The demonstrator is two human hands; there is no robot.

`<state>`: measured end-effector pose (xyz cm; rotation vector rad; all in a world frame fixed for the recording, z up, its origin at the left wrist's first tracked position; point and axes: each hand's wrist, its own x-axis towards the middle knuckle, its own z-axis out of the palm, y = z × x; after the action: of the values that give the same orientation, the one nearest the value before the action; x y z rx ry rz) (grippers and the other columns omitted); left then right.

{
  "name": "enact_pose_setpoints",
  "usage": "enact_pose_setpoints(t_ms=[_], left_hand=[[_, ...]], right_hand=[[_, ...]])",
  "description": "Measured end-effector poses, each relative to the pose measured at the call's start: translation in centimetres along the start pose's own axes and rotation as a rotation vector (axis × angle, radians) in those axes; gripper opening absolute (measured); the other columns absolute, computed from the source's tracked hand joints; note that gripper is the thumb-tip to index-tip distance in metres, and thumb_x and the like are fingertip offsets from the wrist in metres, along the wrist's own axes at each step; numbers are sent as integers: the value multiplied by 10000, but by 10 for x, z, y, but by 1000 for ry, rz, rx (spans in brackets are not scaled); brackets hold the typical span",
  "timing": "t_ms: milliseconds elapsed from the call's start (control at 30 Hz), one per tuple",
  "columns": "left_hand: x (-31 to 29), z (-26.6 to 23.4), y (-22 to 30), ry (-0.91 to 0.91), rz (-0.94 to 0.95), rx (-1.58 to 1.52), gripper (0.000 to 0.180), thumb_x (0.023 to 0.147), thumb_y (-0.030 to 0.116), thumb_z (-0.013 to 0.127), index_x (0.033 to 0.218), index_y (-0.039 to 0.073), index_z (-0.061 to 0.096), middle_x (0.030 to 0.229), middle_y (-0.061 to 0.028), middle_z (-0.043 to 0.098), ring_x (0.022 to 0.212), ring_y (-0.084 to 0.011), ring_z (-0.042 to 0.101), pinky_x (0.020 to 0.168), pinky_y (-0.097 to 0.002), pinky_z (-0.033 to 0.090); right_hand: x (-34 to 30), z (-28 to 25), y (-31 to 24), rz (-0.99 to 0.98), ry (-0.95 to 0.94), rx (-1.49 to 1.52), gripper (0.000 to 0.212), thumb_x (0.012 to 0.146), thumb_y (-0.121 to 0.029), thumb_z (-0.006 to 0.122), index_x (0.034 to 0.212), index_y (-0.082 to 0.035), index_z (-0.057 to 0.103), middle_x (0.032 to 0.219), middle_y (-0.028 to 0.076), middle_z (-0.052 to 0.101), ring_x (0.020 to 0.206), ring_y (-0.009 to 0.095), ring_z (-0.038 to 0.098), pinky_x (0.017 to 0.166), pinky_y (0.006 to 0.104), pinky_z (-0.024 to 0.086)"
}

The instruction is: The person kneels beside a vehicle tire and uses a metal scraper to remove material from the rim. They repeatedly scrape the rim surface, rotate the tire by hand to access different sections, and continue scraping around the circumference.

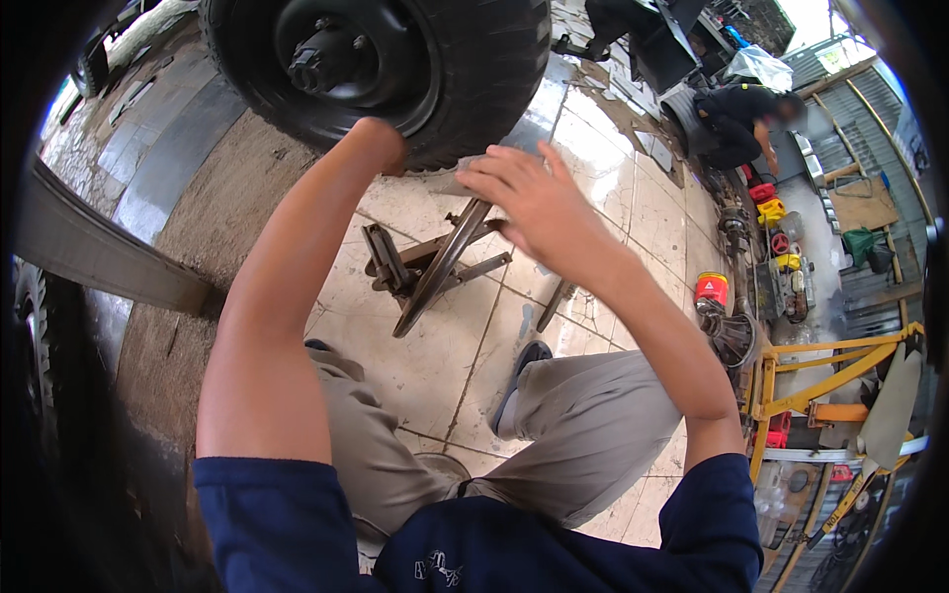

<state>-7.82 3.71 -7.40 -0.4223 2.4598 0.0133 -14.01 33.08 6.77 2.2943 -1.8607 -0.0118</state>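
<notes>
A large black wheel (474, 79) with a treaded tyre and dark rim rises in front of me. My left hand (388, 148) is bent down at the tyre's lower edge; its fingers are hidden behind the wrist. Just right of the tyre, my right hand (539, 203) has its fingers stretched and partly spread. Beneath it slants a long shiny metal bar (440, 265), its upper end near my fingers; whether they touch it I cannot tell. A dark metal frame with several arms (388, 259) lies by that bar on the tiled floor, between my feet and the wheel.
A grey metal beam (119, 242) runs along the left, near another tyre (40, 346). On the right are a red can (711, 289), a round metal part (733, 339) and a yellow frame (791, 381). A person in dark clothes (736, 124) bends over at the far right.
</notes>
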Motion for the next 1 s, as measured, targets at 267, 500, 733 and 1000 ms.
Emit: enact_pose_setpoints(t_ms=[267, 500, 733, 1000], left_hand=[[-5, -9, 11, 13, -24, 39, 525, 970, 497, 540, 1087, 43, 776, 1145, -172, 745, 1096, -346, 687, 991, -479, 510], [-5, -8, 7, -61, -38, -8, 527, 964, 506, 541, 1113, 55, 771, 1179, -165, 738, 1154, -335, 671, 1025, -471, 496], [-4, 4, 11, 47, -34, 38, 470, 953, 467, 554, 1060, 74, 788, 1171, -154, 745, 1136, -326, 678, 1030, -468, 493], [1, -1, 17, 30, -42, 12, 437, 892, 377, 623, 1203, 98, 749, 1241, -139, 724, 1162, -304, 680, 999, -437, 529]], right_hand=[[-5, -11, -1, -99, -113, 99, 681, 844, -238, 803, 1454, -229, 501, 1477, 34, 506, 1469, 217, 395, 1231, 608, 233], [-8, -26, -29, -206, -155, 140, 594, 894, -235, 749, 1438, -206, 513, 1479, 52, 505, 1473, 238, 389, 1205, 598, 278], [-11, -12, -9, -16, -13, 87, 634, 860, -19, 615, 1471, -128, 482, 1490, 64, 495, 1479, 251, 378, 1118, 519, 415], [-11, -16, 1, -84, -51, 216, 669, 823, 78, 574, 1470, -84, 513, 1546, 102, 494, 1477, 281, 408, 1107, 418, 447]])
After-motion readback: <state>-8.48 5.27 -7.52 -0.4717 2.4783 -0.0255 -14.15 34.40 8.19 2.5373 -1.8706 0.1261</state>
